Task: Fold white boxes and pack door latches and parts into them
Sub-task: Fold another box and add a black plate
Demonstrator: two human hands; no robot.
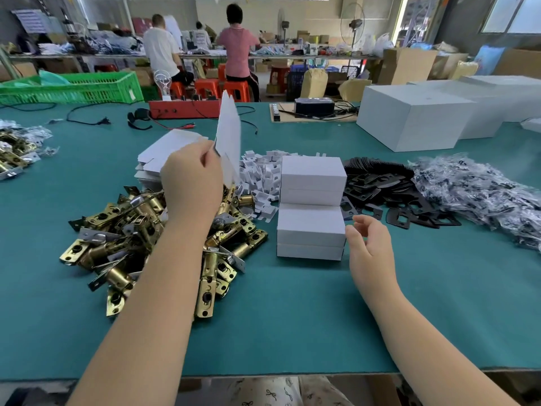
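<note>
The left hand (pixel 191 177) is raised at the centre left of the frame, above a heap of brass door latches (pixel 152 238), and pinches a flat white box blank (pixel 229 136) that stands nearly upright and looks blurred. Just behind that hand a stack of flat blanks (pixel 167 148) lies on the green table (pixel 292 317). The right hand (pixel 370 247) hovers at the centre right, holding nothing, fingers loosely curled, thumb close beside the nearer of two stacks of folded white boxes (pixel 311 230); whether it touches them cannot be told. To the left of the farther stack sits a pile of small white card pieces (pixel 260 174). Right of the boxes lie black plates (pixel 389 191), then a heap of clear bags with dark parts (pixel 483 191) at the right edge. In the upper right of the frame stand big white cartons (pixel 415 121).
</note>
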